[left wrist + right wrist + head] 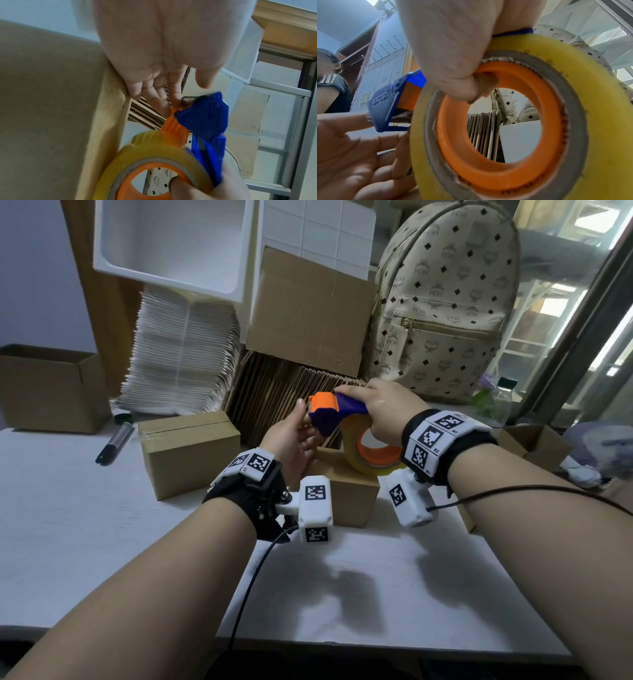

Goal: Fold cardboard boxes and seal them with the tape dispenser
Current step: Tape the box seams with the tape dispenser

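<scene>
Your right hand [383, 409] grips the blue and orange plastic tape dispenser [337, 410] from above, thumb hooked through the orange core of its yellow tape roll [505, 121], fingers curled over the frame. Your left hand [291, 440] is raised palm-up beside the dispenser's nose, fingers [161, 102] relaxed and loosely spread, tips touching its orange front. The dispenser is held just above a small brown cardboard box [352, 498] on the white worktop [85, 525]. Left of the dispenser stands a sealed brown cardboard box [190, 453]; behind it, flat cardboard sheets [274, 395] and a beige patterned backpack [445, 302].
</scene>
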A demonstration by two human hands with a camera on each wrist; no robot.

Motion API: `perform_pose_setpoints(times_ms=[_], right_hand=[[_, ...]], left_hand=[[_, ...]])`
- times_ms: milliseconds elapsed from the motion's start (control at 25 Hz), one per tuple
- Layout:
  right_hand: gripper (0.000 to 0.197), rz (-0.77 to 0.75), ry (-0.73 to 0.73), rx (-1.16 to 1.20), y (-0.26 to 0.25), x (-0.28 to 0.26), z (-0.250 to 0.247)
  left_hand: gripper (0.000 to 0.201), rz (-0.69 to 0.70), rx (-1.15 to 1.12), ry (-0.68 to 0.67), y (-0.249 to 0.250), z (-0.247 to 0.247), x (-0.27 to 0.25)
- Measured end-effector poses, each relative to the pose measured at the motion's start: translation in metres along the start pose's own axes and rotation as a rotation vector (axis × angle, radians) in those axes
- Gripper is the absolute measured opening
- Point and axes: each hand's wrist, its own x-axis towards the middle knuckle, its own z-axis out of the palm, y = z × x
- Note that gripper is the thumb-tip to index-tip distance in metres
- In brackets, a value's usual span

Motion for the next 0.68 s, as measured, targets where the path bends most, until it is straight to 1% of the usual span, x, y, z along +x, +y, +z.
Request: perform_pose_setpoints(times_ms=[80,120,200,280,400,520,680], right_hand=[[0.081,0.007,-0.005,-0.005,0.000,0.000,0.000],[0.080,0.010,-0.004,-0.009,0.000,0.000,0.000],[0.080,0.010,-0.005,-0.021,-0.001,0.000,0.000],[0.080,0.004,-0.012,-0.039,-0.003,0.001,0.001],[0.079,-0.012,-0.024,-0.075,-0.006,0.003,0.000],[0.078,-0.021,-0.027,-0.106,-0.008,0.003,-0.001],[0.076,-0.038,-0.030,-0.131,-0.012,0.003,-0.001]], left_hand=[[0.035,0.006,-0.027,-0.025,-0.002,-0.003,0.002],[0.037,0.009,-0.037,-0.034,-0.003,-0.004,0.002],[0.044,0.012,-0.034,-0.013,-0.002,-0.004,0.003],[0.047,0.026,-0.027,0.022,-0.002,-0.003,0.001],[0.042,0.061,-0.027,0.075,-0.003,-0.003,0.002],[0.036,0.068,-0.058,0.051,-0.004,-0.007,0.003],[0.017,0.064,-0.122,0.037,-0.004,-0.008,0.001]])
